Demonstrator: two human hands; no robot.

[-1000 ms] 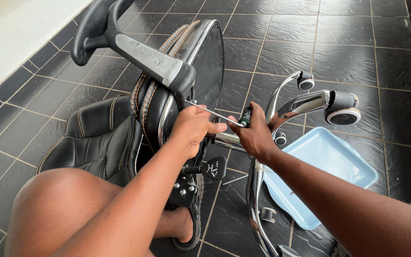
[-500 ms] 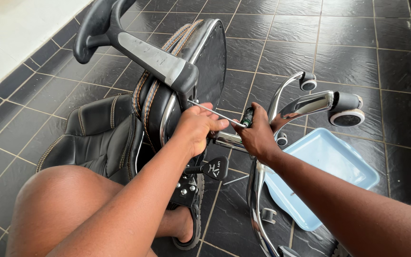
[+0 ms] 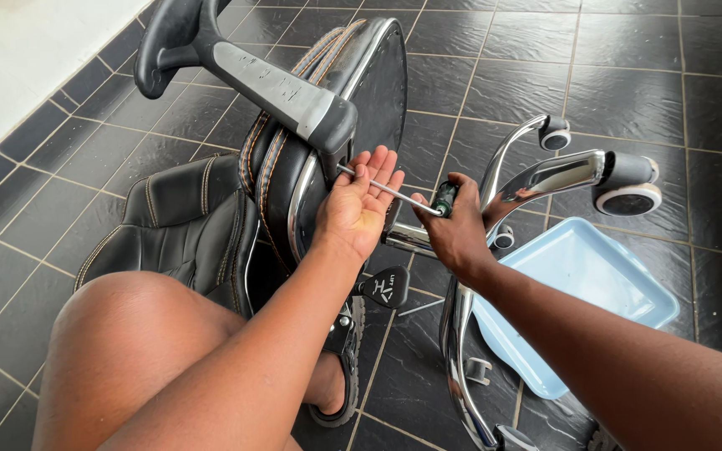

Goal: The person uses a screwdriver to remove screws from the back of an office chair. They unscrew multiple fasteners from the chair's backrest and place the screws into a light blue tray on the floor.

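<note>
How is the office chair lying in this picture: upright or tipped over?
Tipped over: the office chair lies on the tiled floor, its chrome wheeled base pointing sideways.

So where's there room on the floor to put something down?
Bare black tiles lie beyond the chrome chair base, and more left of the backrest. The blue tray looks nearly empty. It's crowded around the screwdriver and both hands.

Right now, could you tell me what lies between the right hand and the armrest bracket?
In the head view, the screwdriver's thin metal shaft spans that gap, with the open left hand cupped under it.
</note>
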